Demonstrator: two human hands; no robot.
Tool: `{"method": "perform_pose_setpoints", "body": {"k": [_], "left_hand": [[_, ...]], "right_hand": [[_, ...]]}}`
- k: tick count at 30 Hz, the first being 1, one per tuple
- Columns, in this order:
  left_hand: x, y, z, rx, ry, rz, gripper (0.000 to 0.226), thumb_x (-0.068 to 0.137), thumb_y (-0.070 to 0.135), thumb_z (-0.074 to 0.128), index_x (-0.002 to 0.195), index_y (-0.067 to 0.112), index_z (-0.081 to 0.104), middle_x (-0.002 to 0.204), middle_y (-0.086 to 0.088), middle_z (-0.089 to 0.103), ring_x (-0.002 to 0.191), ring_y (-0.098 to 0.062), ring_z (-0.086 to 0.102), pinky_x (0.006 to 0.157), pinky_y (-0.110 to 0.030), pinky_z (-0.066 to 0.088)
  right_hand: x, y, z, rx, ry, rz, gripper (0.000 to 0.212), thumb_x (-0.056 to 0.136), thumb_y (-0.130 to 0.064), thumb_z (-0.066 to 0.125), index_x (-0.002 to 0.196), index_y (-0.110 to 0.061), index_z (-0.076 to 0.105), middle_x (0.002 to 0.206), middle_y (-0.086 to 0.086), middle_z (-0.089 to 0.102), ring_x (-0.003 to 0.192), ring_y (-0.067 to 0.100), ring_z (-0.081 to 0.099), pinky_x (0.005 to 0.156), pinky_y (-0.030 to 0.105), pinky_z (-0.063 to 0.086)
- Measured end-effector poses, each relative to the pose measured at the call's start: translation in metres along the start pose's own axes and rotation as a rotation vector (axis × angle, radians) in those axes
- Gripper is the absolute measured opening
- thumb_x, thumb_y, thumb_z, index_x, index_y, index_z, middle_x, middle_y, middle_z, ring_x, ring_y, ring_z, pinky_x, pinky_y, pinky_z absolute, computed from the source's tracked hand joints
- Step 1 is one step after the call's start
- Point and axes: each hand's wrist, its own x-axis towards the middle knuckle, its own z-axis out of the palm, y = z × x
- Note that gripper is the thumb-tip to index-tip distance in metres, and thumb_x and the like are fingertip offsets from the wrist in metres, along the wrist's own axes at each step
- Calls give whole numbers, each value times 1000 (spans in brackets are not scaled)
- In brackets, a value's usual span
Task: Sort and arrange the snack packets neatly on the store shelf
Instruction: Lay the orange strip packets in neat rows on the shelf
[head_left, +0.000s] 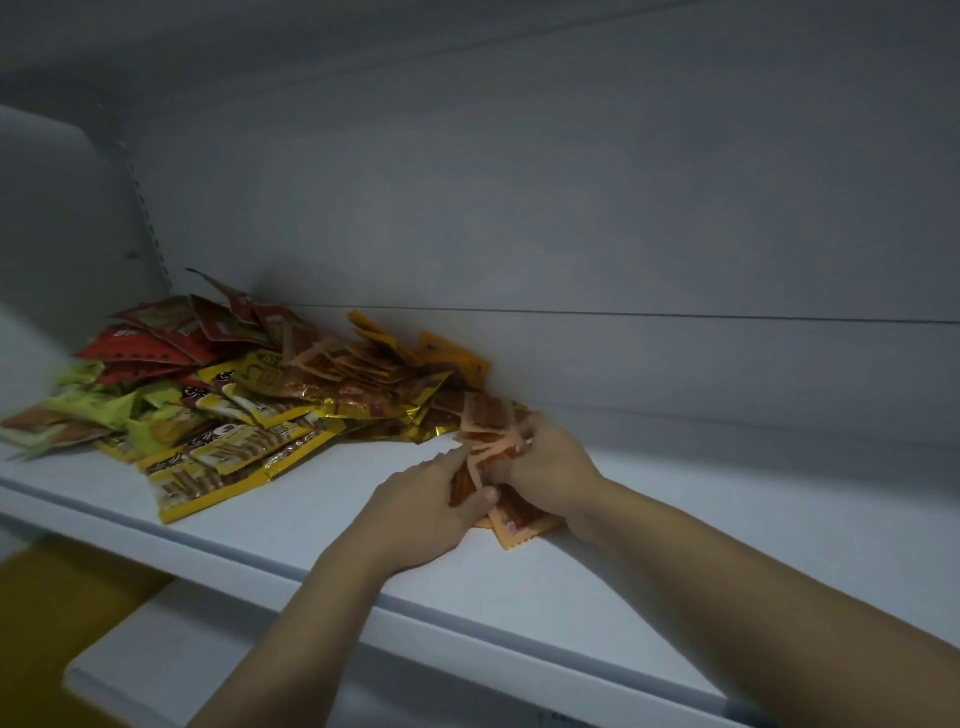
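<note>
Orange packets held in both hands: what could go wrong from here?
The small orange plastic packets, fanned unevenly between left hand and right hand, could slip and scatter over the white shelf. Long yellow foil packets lie at its front edge; a nudge might drop them.

The left hand (427, 505) and right hand (549, 460) reach forward together, both gripping.

Left hand (421, 499) and right hand (550, 460) partly hide orange packets (485, 418)
</note>
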Motion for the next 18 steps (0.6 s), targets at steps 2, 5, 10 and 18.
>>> {"method": "perform_pose_setpoints", "body": {"k": [2, 5, 10, 18], "left_hand": [[0, -3, -1, -46, 1, -5, 66, 93, 63, 48, 152, 41, 27, 140, 14, 54, 123, -17, 53, 81, -25, 37], [-2, -8, 0, -191, -1, 17, 70, 90, 56, 61, 151, 43, 29, 128, 27, 45, 123, -7, 49, 81, -12, 35], [-2, -12, -2, -367, -36, 52, 70, 86, 36, 74, 147, 40, 39, 121, 42, 38, 99, 30, 42, 74, 6, 35], [0, -4, 0, -112, -22, -128, 99, 73, 80, 57, 154, 39, 15, 158, 7, 33, 145, -22, 31, 120, -54, 5]], "right_hand": [[0, -1, 0, 158, -7, 25, 33, 77, -14, 79, 82, -27, 48, 86, -4, 64, 79, 12, 63, 60, 24, 49], [3, -4, -5, 199, -33, 38, 28, 76, -8, 80, 75, -23, 56, 78, -4, 65, 76, 13, 65, 66, 26, 54], [2, -8, -4, 227, -98, 97, 24, 74, -2, 79, 86, -15, 63, 82, 6, 73, 79, 23, 72, 69, 32, 59], [3, -7, -3, 182, -120, 111, 30, 78, -9, 77, 106, -12, 68, 98, 8, 73, 91, 26, 70, 88, 42, 58]]}}
